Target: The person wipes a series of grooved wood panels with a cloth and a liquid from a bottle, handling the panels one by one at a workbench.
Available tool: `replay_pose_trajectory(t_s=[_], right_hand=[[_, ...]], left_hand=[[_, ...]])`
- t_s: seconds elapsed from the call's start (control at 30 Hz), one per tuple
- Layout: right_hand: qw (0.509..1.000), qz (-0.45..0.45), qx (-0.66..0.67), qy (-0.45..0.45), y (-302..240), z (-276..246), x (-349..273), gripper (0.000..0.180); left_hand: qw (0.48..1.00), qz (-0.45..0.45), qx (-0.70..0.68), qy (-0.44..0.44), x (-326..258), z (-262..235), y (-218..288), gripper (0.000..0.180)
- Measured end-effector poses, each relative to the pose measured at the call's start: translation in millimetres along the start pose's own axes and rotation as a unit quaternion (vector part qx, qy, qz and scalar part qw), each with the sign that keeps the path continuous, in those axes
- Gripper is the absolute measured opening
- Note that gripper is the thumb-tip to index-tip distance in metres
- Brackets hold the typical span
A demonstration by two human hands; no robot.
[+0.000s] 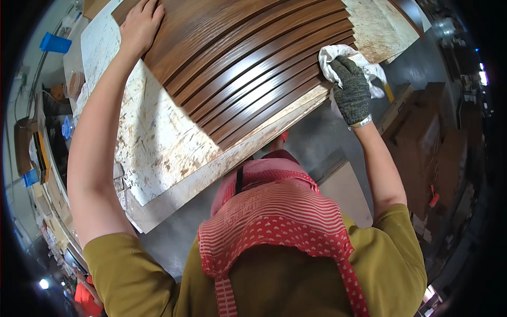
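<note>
- Left hand [140, 24], bare, upper left of the frame: laid flat with fingers together on the far corner of the brown grooved wood panel [248, 58]; placed, apparently, as a brace to stop the panel sliding under the rubbing at the opposite side.
- Right hand [351, 90], in a dark knitted glove, right of centre: closed around a bunched white cloth [338, 55], pressed against the panel's right-hand end; glove likely worn to keep stain or finish off the skin.
- Brown grooved wood panel, upper centre: lying flat on top of the worktable, ribs running lengthwise and bowed only by the lens; glossy, evenly coloured surface facing upward for access by the cloth.
- Scuffed white worktable [158, 148], centre left: paint-flecked board beneath the panel, extending beyond it on the near and left sides, serving as a sacrificial support.
- Red striped and dotted apron [274, 222], lower centre: worn over an olive shirt, shielding clothing.
- Blue cup [55, 43], far upper left: standing on a side bench, well apart from both hands.
- Stacked brown boxes [422, 132], right edge: on the floor, clear of the work area.
</note>
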State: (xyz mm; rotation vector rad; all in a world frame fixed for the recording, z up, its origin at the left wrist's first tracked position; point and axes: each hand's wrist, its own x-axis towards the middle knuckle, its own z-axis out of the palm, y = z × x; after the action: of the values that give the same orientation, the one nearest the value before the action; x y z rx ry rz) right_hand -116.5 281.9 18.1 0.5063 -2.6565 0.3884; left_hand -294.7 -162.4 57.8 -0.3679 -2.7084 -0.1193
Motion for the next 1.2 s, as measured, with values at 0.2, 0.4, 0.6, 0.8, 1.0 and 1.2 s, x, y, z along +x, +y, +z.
replay_pose_trajectory(t_s=[0.2, 0.4, 0.6, 0.8, 1.0, 1.2], right_hand=[[0.917, 0.137, 0.326, -0.184, -139.1, 39.4, -37.8, 0.049], [0.959, -0.109, 0.255, -0.066, -208.8, 25.4, -34.5, 0.037], [0.956, 0.005, 0.292, -0.039, -172.5, 10.1, -13.9, 0.026], [0.897, -0.194, 0.339, -0.209, -248.6, 46.9, -51.4, 0.031], [0.66, 0.275, 0.699, -0.001, -129.3, 0.9, -43.2, 0.039], [0.982, -0.095, 0.083, -0.138, -99.0, 3.1, -10.5, 0.041]], left_hand=[[1.0, -0.004, 0.015, 0.014, 0.9, 7.6, -8.2, 0.048], [1.0, -0.007, 0.018, 0.012, -4.4, 13.5, -12.1, 0.049], [0.999, -0.041, -0.026, 0.017, -4.2, -12.1, 25.5, 0.04], [0.999, -0.041, -0.002, 0.001, -0.9, -1.0, 12.6, 0.045], [1.0, -0.018, 0.009, 0.014, -1.8, 8.4, -4.4, 0.048], [0.999, -0.039, 0.0, -0.011, 0.3, 1.5, 2.7, 0.048]])
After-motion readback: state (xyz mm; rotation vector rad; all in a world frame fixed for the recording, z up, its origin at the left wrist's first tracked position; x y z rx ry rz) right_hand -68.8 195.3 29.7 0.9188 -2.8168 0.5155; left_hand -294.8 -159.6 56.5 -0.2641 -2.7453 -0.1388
